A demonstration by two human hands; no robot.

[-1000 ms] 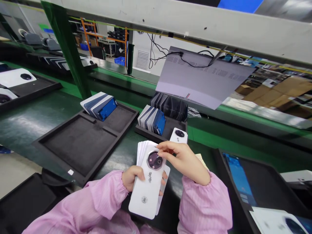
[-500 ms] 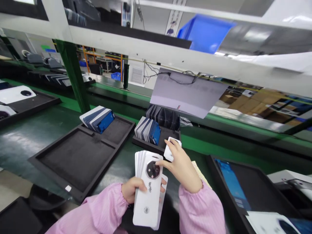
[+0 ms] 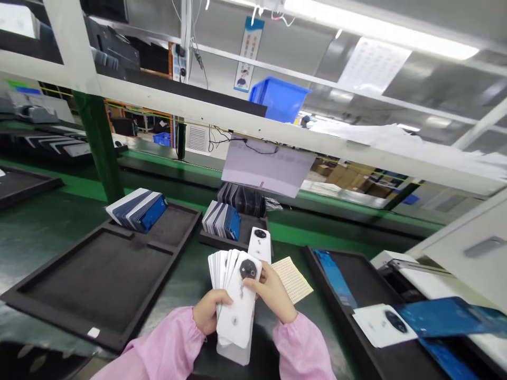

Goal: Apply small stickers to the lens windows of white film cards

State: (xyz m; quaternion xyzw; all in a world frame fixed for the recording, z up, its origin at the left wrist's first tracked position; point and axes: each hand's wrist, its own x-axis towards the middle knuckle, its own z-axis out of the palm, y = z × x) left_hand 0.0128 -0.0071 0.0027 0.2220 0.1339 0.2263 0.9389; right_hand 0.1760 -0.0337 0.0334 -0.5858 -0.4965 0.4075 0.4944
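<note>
While the left hand [image 3: 208,315] clasps the covers [image 3: 236,311], the right hand [image 3: 276,295] pinches them.

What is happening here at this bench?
A person in pink sleeves holds a fanned stack of white covers in the left hand. The right hand pinches the top cover near its camera ring. One more white cover lies just beyond, and blue-filmed stacks lean in the black trays.

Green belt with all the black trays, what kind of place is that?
Probably a phone factory's assembly line. A long green belt carries black trays with rows of blue-filmed covers, and the left hand holds a fan of white phone back covers.
</note>
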